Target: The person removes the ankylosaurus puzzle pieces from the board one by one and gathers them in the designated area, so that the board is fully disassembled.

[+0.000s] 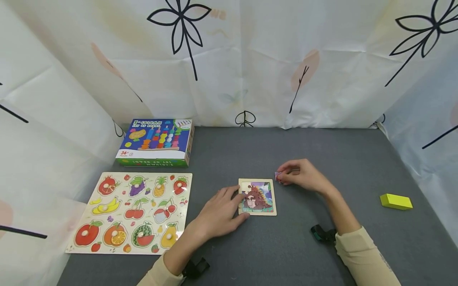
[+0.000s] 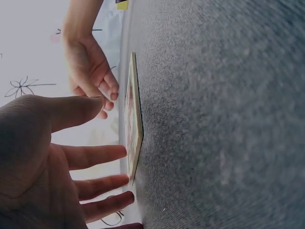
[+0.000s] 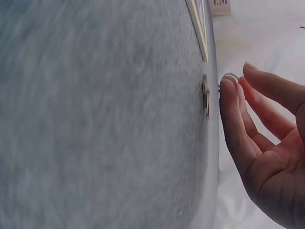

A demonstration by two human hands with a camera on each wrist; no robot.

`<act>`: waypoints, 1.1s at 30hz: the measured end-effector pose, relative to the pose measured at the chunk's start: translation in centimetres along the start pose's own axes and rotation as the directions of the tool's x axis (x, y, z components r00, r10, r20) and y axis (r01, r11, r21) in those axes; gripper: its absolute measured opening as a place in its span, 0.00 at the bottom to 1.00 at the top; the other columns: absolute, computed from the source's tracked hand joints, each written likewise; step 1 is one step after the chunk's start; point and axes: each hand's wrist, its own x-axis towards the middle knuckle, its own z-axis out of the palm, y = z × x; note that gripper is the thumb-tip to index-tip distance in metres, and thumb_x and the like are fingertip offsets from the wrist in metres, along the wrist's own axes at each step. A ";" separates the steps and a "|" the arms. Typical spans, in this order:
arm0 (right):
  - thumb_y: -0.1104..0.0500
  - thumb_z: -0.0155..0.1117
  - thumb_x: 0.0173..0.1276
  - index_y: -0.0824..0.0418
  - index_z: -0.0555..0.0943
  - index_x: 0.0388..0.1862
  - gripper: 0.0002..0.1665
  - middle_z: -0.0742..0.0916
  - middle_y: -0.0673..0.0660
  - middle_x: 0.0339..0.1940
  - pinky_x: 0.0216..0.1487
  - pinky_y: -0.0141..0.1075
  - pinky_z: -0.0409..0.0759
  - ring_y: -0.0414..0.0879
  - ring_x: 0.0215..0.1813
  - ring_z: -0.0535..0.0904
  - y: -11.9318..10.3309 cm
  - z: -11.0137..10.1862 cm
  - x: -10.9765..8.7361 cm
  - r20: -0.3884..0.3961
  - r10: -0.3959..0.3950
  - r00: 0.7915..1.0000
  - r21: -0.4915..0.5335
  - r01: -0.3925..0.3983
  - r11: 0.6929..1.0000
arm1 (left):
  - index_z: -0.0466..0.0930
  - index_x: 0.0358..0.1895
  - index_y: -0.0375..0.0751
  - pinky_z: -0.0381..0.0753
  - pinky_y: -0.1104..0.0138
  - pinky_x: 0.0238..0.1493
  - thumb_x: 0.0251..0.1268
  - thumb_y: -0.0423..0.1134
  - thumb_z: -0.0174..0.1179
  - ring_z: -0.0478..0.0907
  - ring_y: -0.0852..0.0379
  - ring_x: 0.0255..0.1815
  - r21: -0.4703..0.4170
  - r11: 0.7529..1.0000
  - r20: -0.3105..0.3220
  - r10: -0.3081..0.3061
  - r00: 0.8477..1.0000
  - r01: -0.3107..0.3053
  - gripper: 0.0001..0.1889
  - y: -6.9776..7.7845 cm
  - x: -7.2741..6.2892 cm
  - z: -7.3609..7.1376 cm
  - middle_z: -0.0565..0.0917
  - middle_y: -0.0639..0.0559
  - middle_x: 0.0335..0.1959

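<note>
A small square dinosaur jigsaw puzzle (image 1: 258, 198) in a pale wooden frame lies on the grey table. My left hand (image 1: 221, 212) reaches over its left side with fingers spread, the fingertips at the frame's edge; the left wrist view shows them by the thin board (image 2: 135, 119). To the right of the frame, a small purple puzzle piece (image 1: 277, 175) shows at the fingertips of my right hand (image 1: 302, 174). In the right wrist view the piece (image 3: 206, 98) lies flat on the table, and the right hand's loosely bent fingers (image 3: 231, 114) are just apart from it.
A white fruit peg board (image 1: 121, 212) lies on the left, with a blue bead-set box (image 1: 154, 142) behind it. Far to the right is a yellow block (image 1: 396, 201). A patterned white curtain (image 1: 264, 63) hangs along the table's back and sides.
</note>
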 end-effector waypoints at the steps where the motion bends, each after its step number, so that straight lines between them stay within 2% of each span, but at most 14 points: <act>1: 0.66 0.71 0.75 0.75 0.86 0.54 0.14 0.91 0.71 0.44 0.49 0.41 0.94 0.47 0.42 0.94 -0.1 0.2 0.0 0.002 -0.005 1.000 0.004 0.005 1.000 | 0.77 0.77 0.45 0.78 0.43 0.77 0.79 0.56 0.63 0.70 0.41 0.82 -0.007 1.000 0.001 0.002 1.000 -0.002 0.31 0.0 0.0 0.0 0.71 0.41 0.82; 6: 0.65 0.71 0.76 0.75 0.86 0.56 0.16 0.90 0.69 0.45 0.49 0.42 0.94 0.49 0.44 0.94 -0.5 1.1 0.4 0.038 -0.041 0.998 0.010 0.041 0.999 | 0.74 0.79 0.46 0.80 0.46 0.75 0.81 0.55 0.62 0.70 0.46 0.83 -0.031 0.998 0.010 0.053 0.999 -0.053 0.31 0.3 0.2 0.3 0.72 0.45 0.82; 11: 0.65 0.70 0.77 0.75 0.86 0.56 0.15 0.90 0.69 0.45 0.49 0.43 0.94 0.48 0.44 0.94 -0.9 2.2 0.9 0.095 -0.068 0.993 0.035 0.065 0.997 | 0.75 0.79 0.43 0.73 0.49 0.82 0.81 0.54 0.61 0.70 0.48 0.83 -0.040 0.991 0.043 0.128 0.991 -0.126 0.31 0.6 0.3 0.5 0.73 0.48 0.82; 14: 0.66 0.70 0.77 0.74 0.86 0.55 0.14 0.91 0.70 0.45 0.48 0.42 0.94 0.47 0.43 0.93 -1.0 2.9 1.3 0.122 -0.079 0.989 0.041 0.074 0.996 | 0.73 0.80 0.44 0.70 0.46 0.84 0.81 0.53 0.61 0.68 0.47 0.85 -0.034 0.988 0.064 0.152 0.986 -0.150 0.32 0.6 0.4 0.7 0.71 0.50 0.84; 18: 0.66 0.69 0.77 0.74 0.86 0.55 0.14 0.91 0.70 0.46 0.48 0.40 0.93 0.47 0.43 0.93 -1.2 3.7 1.8 0.157 -0.079 0.985 0.038 0.074 0.997 | 0.70 0.82 0.45 0.66 0.39 0.85 0.82 0.54 0.60 0.64 0.45 0.87 -0.036 0.987 0.093 0.160 0.983 -0.157 0.33 0.7 0.3 0.9 0.67 0.52 0.87; 24: 0.64 0.70 0.77 0.71 0.88 0.55 0.13 0.94 0.67 0.48 0.47 0.33 0.89 0.45 0.45 0.92 -1.8 4.8 2.5 0.201 -0.110 0.973 -0.037 0.120 0.992 | 0.67 0.84 0.46 0.64 0.39 0.86 0.83 0.54 0.59 0.62 0.45 0.88 -0.015 0.988 0.110 0.156 0.982 -0.156 0.34 0.8 0.3 1.0 0.68 0.51 0.86; 28: 0.63 0.70 0.77 0.67 0.90 0.53 0.11 0.94 0.63 0.46 0.45 0.31 0.87 0.42 0.42 0.90 -2.0 5.4 3.0 0.219 -0.114 0.969 -0.104 0.139 0.985 | 0.67 0.84 0.46 0.63 0.39 0.86 0.82 0.55 0.60 0.62 0.46 0.88 0.000 0.987 0.115 0.158 0.981 -0.159 0.35 0.8 0.3 1.0 0.68 0.51 0.86; 33: 0.62 0.71 0.76 0.66 0.91 0.51 0.10 0.94 0.61 0.40 0.39 0.31 0.86 0.40 0.36 0.88 -2.3 5.9 3.5 0.215 -0.088 0.973 -0.154 0.123 0.980 | 0.69 0.84 0.47 0.64 0.40 0.86 0.82 0.55 0.60 0.62 0.46 0.88 0.021 0.987 0.112 0.156 0.981 -0.160 0.34 0.7 0.2 1.2 0.69 0.52 0.86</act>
